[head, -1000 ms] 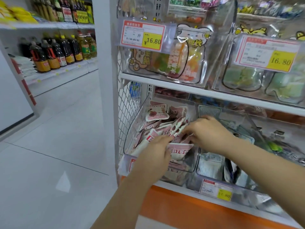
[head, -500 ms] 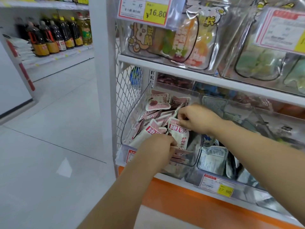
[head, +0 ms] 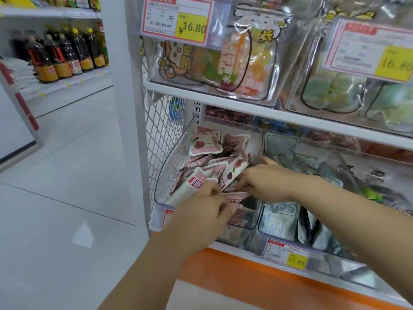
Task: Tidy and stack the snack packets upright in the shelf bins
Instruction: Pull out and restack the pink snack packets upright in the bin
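The left fingers (head: 213,190) are curled tight on a white packet (head: 190,189), near its top end. Only the back of the left hand (head: 201,217) shows, with the knuckles up. Its arm (head: 138,269) comes up from the bottom and leans to the right. The right fingers (head: 244,179) are bent down and pinch the edge of a fruit packet (head: 233,172). One finger sticks out straight toward the back of the shelf. The right hand (head: 267,183) is palm down, just beside the left hand, and its arm (head: 357,218) comes in from the right side. The white packet is long and leans, with its low end at the front left and its red label end up and to the right. The fruit packet leans the same way. Both sit on a pile (head: 207,156) of pink packets that lie every which way in a clear bin (head: 173,166) at the left end of the low shelf. A wire wall (head: 164,130) is just beside the bin. Another bin (head: 263,230) with grey packets is on its right. A yellow price tag (head: 296,260) hangs below it.
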